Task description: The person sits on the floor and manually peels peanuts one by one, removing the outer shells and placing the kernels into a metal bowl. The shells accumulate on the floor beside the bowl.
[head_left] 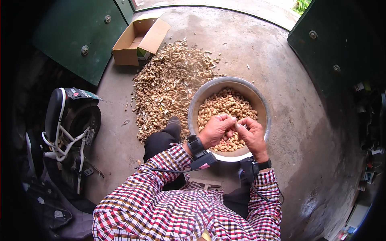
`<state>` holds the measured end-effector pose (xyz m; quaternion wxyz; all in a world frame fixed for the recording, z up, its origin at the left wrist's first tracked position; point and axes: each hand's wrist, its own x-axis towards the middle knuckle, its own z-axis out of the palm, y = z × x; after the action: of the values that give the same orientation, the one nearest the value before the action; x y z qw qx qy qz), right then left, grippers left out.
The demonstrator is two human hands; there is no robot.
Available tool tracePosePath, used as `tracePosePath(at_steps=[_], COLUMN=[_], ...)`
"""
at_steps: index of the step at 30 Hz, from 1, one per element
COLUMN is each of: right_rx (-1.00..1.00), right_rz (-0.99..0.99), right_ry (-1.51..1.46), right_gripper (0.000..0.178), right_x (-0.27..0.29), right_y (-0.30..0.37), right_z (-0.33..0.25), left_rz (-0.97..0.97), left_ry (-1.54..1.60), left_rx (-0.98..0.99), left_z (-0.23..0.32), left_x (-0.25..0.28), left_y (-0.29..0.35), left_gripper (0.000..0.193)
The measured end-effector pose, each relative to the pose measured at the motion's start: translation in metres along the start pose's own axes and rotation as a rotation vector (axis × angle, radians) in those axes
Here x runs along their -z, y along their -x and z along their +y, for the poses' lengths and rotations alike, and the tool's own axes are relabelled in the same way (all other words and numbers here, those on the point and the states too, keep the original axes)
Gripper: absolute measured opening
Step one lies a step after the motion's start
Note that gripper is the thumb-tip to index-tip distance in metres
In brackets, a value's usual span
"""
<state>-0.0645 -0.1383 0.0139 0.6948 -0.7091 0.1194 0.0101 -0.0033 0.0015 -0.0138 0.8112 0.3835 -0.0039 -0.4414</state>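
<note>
A wide metal basin (263, 100) holds a heap of unshelled peanuts (229, 102). Over its near half my two hands meet, fingertips pinched close together. My left hand (216, 130) is closed, thumb and fingers drawn in toward the right. My right hand (253, 136) is closed too, its thumb and forefinger touching or nearly touching the left fingertips. Whatever sits between the fingers is too small and covered to make out. Some reddish bits show just under the left fingers, among the peanuts.
A broad pile of empty peanut shells (169, 88) lies on the concrete floor left of the basin, beside my dark shoe (173, 125). Behind it stands an open cardboard box (125, 56). A white-framed wheeled vehicle (60, 132) is at left. Green doors (80, 36) flank the doorway.
</note>
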Motion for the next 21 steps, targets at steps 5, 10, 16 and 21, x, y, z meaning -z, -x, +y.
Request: tracePosePath(at_steps=[5, 10, 16, 21], right_rx=[0.018, 0.022, 0.018, -0.037], right_rz=[0.014, 0.024, 0.014, 0.008], right_ry=[0.081, 0.092, 0.049, 0.013], right_gripper=[0.014, 0.013, 0.015, 0.018], right_x=[0.0019, 0.0054, 0.0039, 0.0052], right_y=[0.0006, 0.0021, 0.0053, 0.0047], right_z=[0.0020, 0.0015, -0.0038, -0.0028], left_rz=[-0.011, -0.042, -0.007, 0.028], left_ry=[-0.004, -0.022, -0.059, -0.085], left_rx=[0.004, 0.056, 0.042, 0.002], left_z=[0.0002, 0.0044, 0.0071, 0.0073], left_x=[0.0025, 0.0002, -0.0024, -0.0052], left_y=[0.0000, 0.0018, 0.0023, 0.0032], left_gripper=[0.013, 0.010, 0.011, 0.010])
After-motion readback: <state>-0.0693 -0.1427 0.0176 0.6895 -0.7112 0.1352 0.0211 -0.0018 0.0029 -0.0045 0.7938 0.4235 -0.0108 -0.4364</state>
